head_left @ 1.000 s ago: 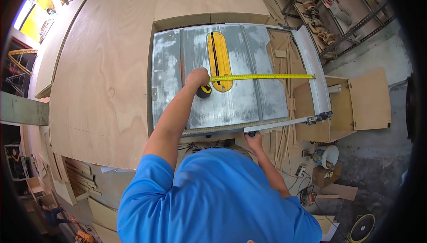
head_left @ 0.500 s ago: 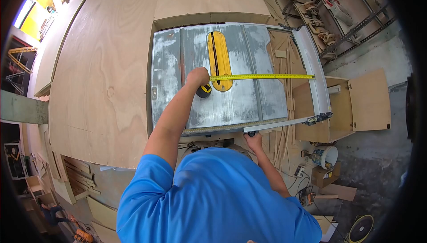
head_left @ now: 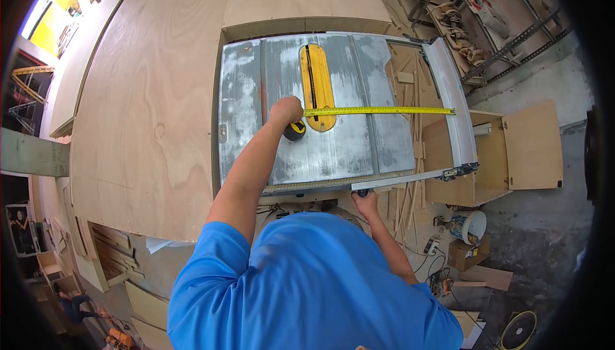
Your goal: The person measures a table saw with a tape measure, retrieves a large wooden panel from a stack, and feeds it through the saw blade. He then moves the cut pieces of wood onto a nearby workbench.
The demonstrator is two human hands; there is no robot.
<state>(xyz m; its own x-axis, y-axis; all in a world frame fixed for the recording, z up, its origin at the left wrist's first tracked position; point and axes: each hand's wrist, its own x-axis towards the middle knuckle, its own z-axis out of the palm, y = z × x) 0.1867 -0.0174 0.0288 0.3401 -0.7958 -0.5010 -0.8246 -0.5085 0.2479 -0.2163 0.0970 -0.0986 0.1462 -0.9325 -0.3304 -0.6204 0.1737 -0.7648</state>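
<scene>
My left hand (head_left: 285, 110) grips a black and yellow tape measure case (head_left: 295, 130) on the grey metal table saw top (head_left: 250, 100). Its yellow tape blade (head_left: 378, 111) runs right across the yellow throat plate (head_left: 316, 87) to the grey rip fence (head_left: 451, 103). My right hand (head_left: 365, 203) is closed on a dark knob (head_left: 362, 192) under the front rail (head_left: 410, 177) of the saw. My blue shirt hides what lies below the saw's front.
A large plywood surface (head_left: 147, 94) wraps the saw on the left and back. Thin wood offcuts (head_left: 410, 74) lie between saw top and fence. An open wooden cabinet (head_left: 512, 151), a bucket (head_left: 471, 225) and metal shelving (head_left: 487, 23) stand at the right.
</scene>
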